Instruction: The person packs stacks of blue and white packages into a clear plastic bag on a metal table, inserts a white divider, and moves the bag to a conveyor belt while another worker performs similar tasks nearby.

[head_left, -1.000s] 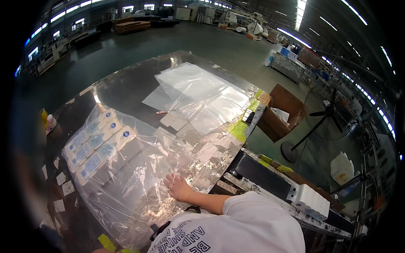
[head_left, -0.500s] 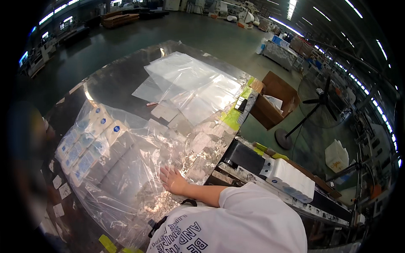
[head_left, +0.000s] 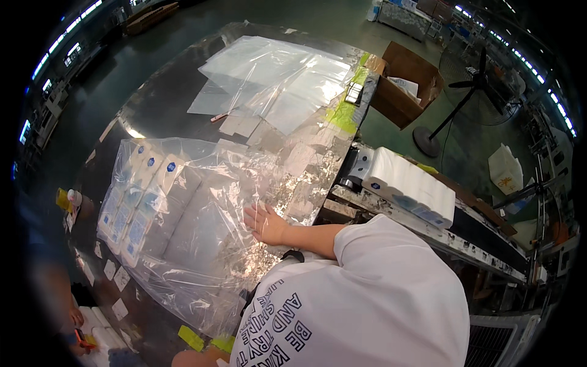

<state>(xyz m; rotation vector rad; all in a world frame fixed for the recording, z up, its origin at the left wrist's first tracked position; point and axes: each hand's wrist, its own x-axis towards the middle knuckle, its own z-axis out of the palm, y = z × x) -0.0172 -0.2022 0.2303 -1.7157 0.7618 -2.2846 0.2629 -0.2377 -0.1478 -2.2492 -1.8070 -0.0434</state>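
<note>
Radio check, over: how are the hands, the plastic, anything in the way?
Right hand open, spread on clear plastic. Left hand out of sight. White packs under the plastic. Red tool lies farther off.

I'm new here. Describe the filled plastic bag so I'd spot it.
Find the dark tabletop. On its near side, reaching the spread right hand, lies a clear plastic bag. Unlike the flat plastic sheets beyond, it holds packs with blue badges.

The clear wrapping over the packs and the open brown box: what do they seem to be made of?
The wrapping looks like thin, glossy plastic: it wrinkles, catches glints and shows the packs through. The box is probably cardboard, matte, judging by its flat panels.
</note>
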